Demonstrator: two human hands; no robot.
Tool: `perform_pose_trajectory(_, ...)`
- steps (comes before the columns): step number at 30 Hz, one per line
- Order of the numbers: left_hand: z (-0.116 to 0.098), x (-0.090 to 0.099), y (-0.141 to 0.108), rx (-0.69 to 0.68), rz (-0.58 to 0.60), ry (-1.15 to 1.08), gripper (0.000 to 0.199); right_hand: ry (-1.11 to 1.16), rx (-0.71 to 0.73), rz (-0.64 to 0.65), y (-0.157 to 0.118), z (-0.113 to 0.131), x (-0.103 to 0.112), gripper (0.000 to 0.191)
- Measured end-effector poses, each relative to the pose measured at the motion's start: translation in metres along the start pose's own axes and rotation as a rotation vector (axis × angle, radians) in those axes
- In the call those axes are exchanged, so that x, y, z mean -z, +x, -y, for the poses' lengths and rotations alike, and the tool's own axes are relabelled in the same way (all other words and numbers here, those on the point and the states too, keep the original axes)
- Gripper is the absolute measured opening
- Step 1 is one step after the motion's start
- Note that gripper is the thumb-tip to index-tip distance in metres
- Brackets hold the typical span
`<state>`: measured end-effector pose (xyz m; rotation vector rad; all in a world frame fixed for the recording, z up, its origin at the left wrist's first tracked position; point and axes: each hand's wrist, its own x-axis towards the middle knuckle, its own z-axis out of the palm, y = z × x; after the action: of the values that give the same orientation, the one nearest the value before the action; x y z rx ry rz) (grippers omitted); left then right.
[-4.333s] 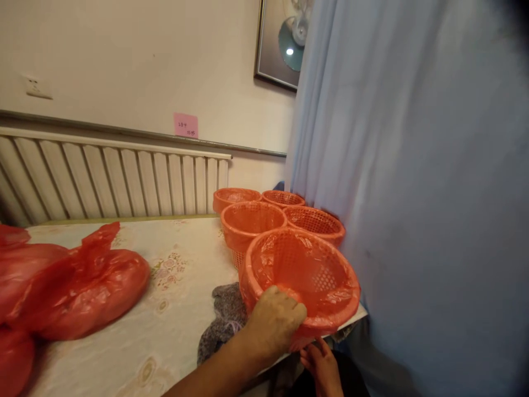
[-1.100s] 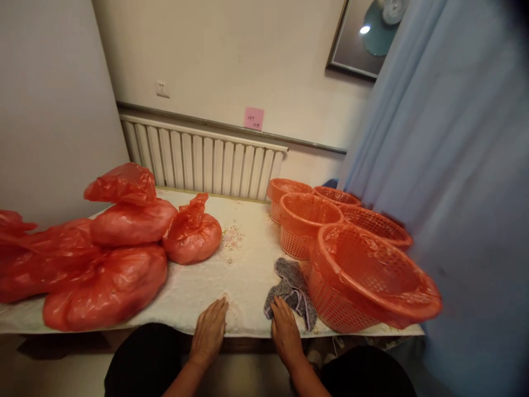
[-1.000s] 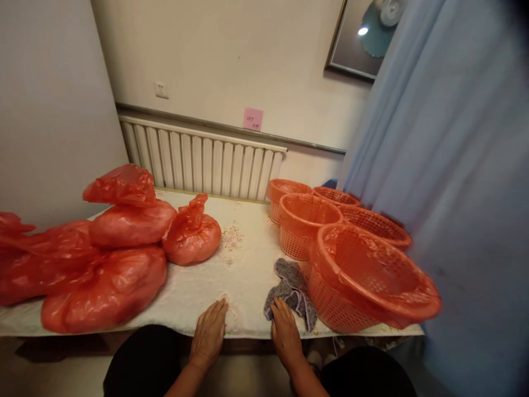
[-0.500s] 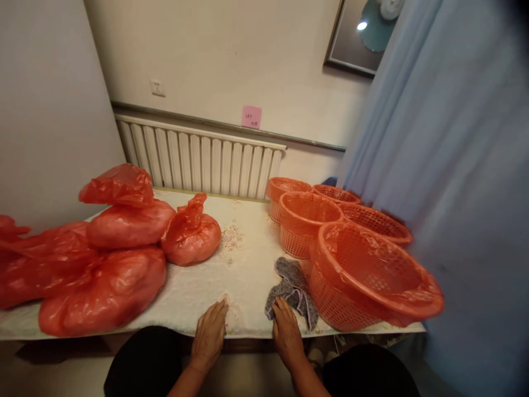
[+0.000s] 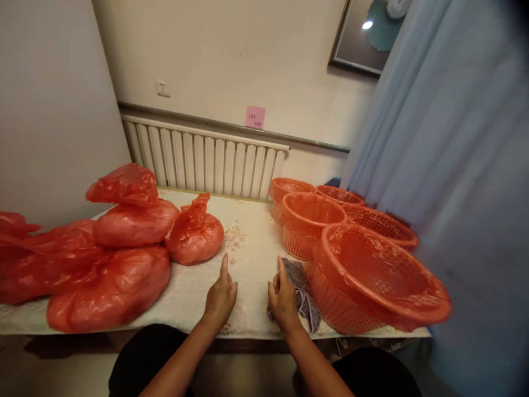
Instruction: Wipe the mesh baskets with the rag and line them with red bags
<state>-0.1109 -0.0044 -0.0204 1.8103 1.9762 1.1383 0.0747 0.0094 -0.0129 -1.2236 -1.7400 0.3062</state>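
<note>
My left hand [image 5: 220, 298] is over the middle of the cloth-covered table [image 5: 190, 298], its index finger stretched forward, the thumb out and the other fingers curled, with nothing held. My right hand [image 5: 282, 298] makes the same pointing shape, partly in front of a grey cloth [image 5: 303, 286]; nothing shows in its fingers. Right of the cloth stands a large red basket [image 5: 347, 295] lined with a red bag. Nearest my left hand is a tied red bag [image 5: 196, 240].
More full red bags [image 5: 111, 286] are piled on the left. Several smaller red baskets [image 5: 300, 237] stand behind the large one. A radiator [image 5: 202, 157] runs along the wall behind the table, and a blue curtain [image 5: 467, 220] hangs on the right.
Both hands have moved forward over the table from its front edge, and their index fingers now point out. The view has shifted slightly.
</note>
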Motion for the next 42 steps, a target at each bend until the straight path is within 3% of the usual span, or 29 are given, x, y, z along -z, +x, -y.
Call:
perform_pose_trajectory(6,0.002,0.001,0.025,0.161,0.222,0.238,0.092,-0.304,-0.186,0.21,0.031,-0.031,-0.025,0.085)
perform_pose_trajectory(10,0.01,-0.002,0.029,0.184,0.277,0.256,0.096,-0.324,-0.182,0.226,0.029,-0.047,-0.035,0.084)
perform_pose_trajectory(15,0.016,-0.006,0.03,0.185,0.324,0.257,0.095,-0.34,-0.171,0.233,0.024,-0.049,-0.037,0.087)
perform_pose_trajectory(42,0.013,-0.009,0.026,0.158,0.314,0.222,0.092,-0.282,-0.152,0.211,0.023,-0.047,-0.031,0.087)
